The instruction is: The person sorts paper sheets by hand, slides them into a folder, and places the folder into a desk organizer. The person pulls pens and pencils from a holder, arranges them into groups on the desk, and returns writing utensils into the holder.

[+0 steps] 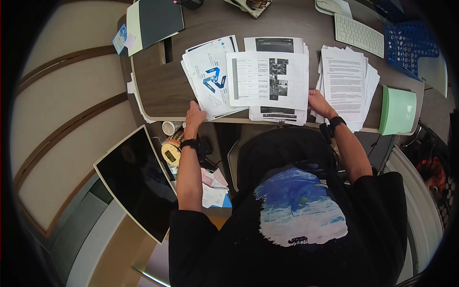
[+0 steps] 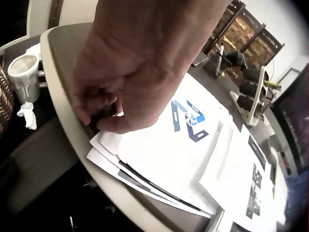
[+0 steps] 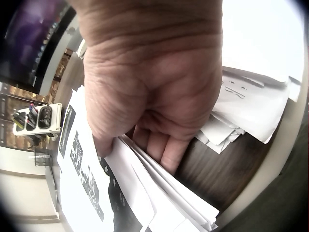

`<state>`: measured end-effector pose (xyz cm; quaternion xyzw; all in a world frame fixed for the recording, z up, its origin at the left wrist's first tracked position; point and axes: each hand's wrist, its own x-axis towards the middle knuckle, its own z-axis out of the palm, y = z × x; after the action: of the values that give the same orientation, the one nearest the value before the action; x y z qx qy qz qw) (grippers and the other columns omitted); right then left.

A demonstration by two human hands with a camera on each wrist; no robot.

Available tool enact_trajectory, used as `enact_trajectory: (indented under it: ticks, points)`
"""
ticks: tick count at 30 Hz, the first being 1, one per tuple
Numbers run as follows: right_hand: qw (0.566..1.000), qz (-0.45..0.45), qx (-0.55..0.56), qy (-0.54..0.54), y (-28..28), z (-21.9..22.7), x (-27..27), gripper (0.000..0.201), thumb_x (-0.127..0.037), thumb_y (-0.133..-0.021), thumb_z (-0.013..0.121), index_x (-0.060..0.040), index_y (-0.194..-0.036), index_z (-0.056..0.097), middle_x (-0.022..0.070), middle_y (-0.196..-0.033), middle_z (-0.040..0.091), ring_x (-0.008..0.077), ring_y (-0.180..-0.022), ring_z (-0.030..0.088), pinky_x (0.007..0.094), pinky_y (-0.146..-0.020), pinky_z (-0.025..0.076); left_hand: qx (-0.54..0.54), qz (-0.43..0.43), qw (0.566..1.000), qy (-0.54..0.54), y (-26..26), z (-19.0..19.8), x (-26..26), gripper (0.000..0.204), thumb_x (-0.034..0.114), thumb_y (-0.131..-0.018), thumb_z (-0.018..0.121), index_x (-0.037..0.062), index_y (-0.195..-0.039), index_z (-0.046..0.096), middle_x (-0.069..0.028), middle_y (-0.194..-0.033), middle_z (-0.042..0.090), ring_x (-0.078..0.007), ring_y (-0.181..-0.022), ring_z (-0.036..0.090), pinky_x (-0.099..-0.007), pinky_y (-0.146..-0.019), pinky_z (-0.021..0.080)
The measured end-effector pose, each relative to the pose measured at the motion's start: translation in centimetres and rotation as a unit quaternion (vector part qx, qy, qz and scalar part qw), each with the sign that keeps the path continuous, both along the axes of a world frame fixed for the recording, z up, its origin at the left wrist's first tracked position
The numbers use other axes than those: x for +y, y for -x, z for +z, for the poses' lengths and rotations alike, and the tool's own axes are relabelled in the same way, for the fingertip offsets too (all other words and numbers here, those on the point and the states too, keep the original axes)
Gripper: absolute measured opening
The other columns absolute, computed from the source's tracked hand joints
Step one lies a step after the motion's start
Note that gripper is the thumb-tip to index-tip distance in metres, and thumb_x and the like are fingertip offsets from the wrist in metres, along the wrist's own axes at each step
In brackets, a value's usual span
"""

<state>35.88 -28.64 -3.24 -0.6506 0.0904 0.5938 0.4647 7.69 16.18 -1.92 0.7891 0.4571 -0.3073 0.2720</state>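
My left hand (image 1: 195, 115) is at the near left corner of the left paper stack (image 1: 203, 71), which has a blue logo on top. In the left wrist view the thumb of that hand (image 2: 130, 72) touches the paper corner (image 2: 113, 140), its other fingers loosely bent beside it. My right hand (image 1: 321, 103) grips the right edge of the middle papers (image 1: 244, 81), whose top sheet shows a table with pictures. In the right wrist view, the thumb of this hand (image 3: 154, 92) is on one side of several sheets (image 3: 130, 179) and the fingers on the other.
A stack of printed text (image 1: 342, 76) lies right of the middle papers. Farther off are a keyboard (image 1: 358, 34), a blue basket (image 1: 406, 43) and a green folder (image 1: 399, 110). A dark folder (image 1: 160, 21) lies back left. Below the desk's left edge stands a mug (image 2: 24, 77).
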Motion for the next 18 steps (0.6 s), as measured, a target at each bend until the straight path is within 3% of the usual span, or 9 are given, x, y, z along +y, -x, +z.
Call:
enact_trajectory:
  ticks: [2,3,5,8,13,17,18]
  points:
    - [1.000,0.011,-0.003,-0.001,0.1,-0.3,-0.2,0.027,-0.024,-0.110,0.059,-0.0031,-0.115,0.077,0.0014,-0.105,0.077,0.0091,-0.092,0.073,0.0308,-0.089,0.061,-0.093,0.051,0.991,-0.078,0.6,0.6,-1.4,0.027,0.011,-0.085,0.067,0.0060,-0.106,0.049,-0.0211,-0.092,0.069,-0.0427,-0.094,0.070,-0.0497,-0.085,0.053]
    - [1.000,0.005,0.001,-0.008,0.1,-0.2,-0.1,0.029,-0.025,-0.109,0.061,-0.0018,-0.116,0.077,0.0020,-0.104,0.077,0.0089,-0.092,0.073,0.0297,-0.089,0.061,-0.094,0.049,0.991,-0.080,0.6,0.8,-2.0,0.027,0.011,-0.085,0.067,0.0060,-0.106,0.049,-0.0211,-0.092,0.069,-0.0427,-0.094,0.070,-0.0497,-0.085,0.053]
    - [1.000,-0.002,0.006,-0.015,0.1,0.2,0.0,0.032,-0.027,-0.108,0.062,-0.0005,-0.116,0.076,0.0025,-0.104,0.077,0.0086,-0.093,0.073,0.0285,-0.089,0.061,-0.196,0.102,0.972,-0.075,0.6,1.2,-3.7,0.025,0.011,-0.087,0.069,0.0074,-0.105,0.051,-0.0150,-0.087,0.064,-0.0323,-0.083,0.066,-0.0446,-0.080,0.053]
    - [1.000,-0.007,0.003,-0.017,0.1,0.7,0.2,0.032,-0.028,-0.107,0.062,-0.0003,-0.115,0.076,0.0018,-0.103,0.077,0.0084,-0.089,0.073,0.0284,-0.088,0.061,-0.254,0.120,0.958,-0.058,-0.6,2.8,-6.7,0.023,0.011,-0.090,0.070,0.0077,-0.107,0.054,-0.0108,-0.085,0.061,-0.0254,-0.080,0.063,-0.0408,-0.078,0.053]
    - [1.000,0.011,0.000,-0.025,-0.1,-0.1,-0.1,0.034,-0.029,-0.108,0.062,0.0010,-0.118,0.075,0.0036,-0.105,0.077,0.0100,-0.091,0.074,0.0289,-0.090,0.062,-0.249,0.158,0.956,-0.009,-3.2,4.7,-10.3,0.028,0.017,-0.095,0.071,0.0079,-0.117,0.058,-0.0120,-0.091,0.067,-0.0268,-0.084,0.068,-0.0414,-0.079,0.055]
    - [1.000,0.001,0.001,-0.030,0.1,0.7,0.2,0.035,-0.029,-0.108,0.062,0.0016,-0.119,0.075,0.0045,-0.106,0.077,0.0106,-0.092,0.074,0.0290,-0.091,0.062,-0.252,0.175,0.952,0.015,-4.6,4.8,-11.5,0.034,0.020,-0.097,0.069,0.0065,-0.126,0.058,-0.0168,-0.107,0.076,-0.0293,-0.093,0.077,-0.0399,-0.082,0.057]
    - [1.000,0.000,-0.003,-0.021,0.0,1.2,0.4,0.030,-0.025,-0.109,0.061,-0.0006,-0.115,0.076,0.0014,-0.101,0.075,0.0078,-0.084,0.069,0.0265,-0.081,0.058,-0.251,0.180,0.951,0.015,-4.9,4.8,-11.7,0.036,0.020,-0.097,0.069,0.0061,-0.128,0.058,-0.0168,-0.108,0.076,-0.0296,-0.093,0.077,-0.0400,-0.083,0.057]
